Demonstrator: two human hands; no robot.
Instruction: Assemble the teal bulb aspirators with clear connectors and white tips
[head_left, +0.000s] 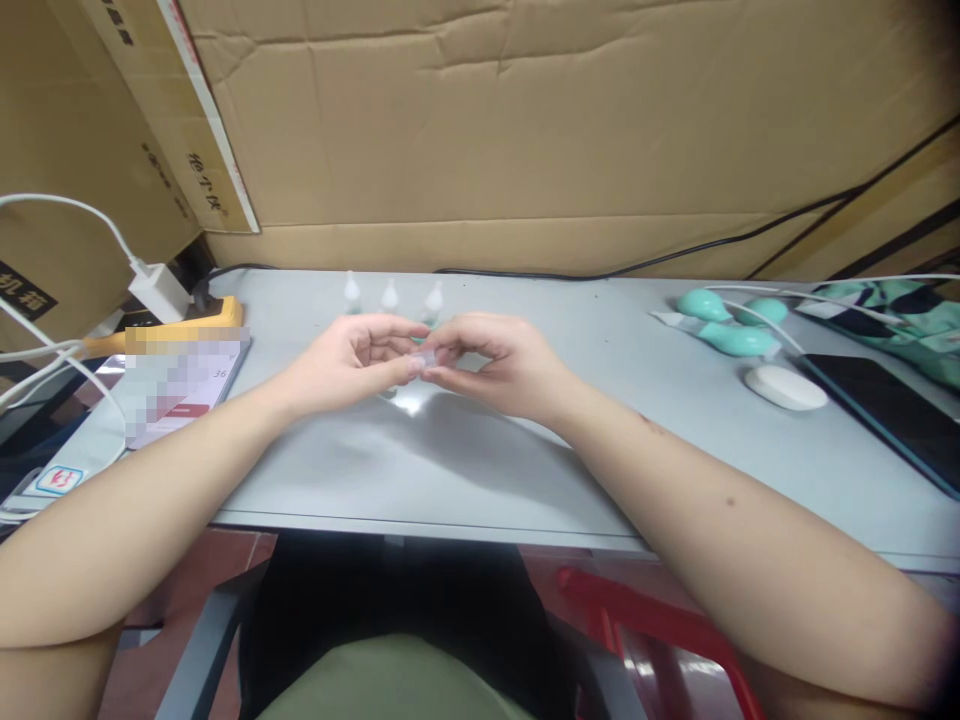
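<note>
My left hand (360,362) and my right hand (499,362) meet above the middle of the grey table. Their thumbs and fingertips are closed around a small translucent piece (424,359), whose kind I cannot make out. Part of it is hidden by the fingers. Just beyond the hands stand several items with pointed white tips: a left one (352,293), a middle one (390,298) and a right one (434,300). Greenish lower parts show beneath the tips, partly covered by my hands.
Teal bulb-shaped items (739,338) lie at the right, near a white oval case (785,387), a dark phone (889,412) and patterned cloth (911,315). On the left are a yellow power strip (176,330), a white charger (160,293) and cables. Cardboard (525,130) rises behind the table.
</note>
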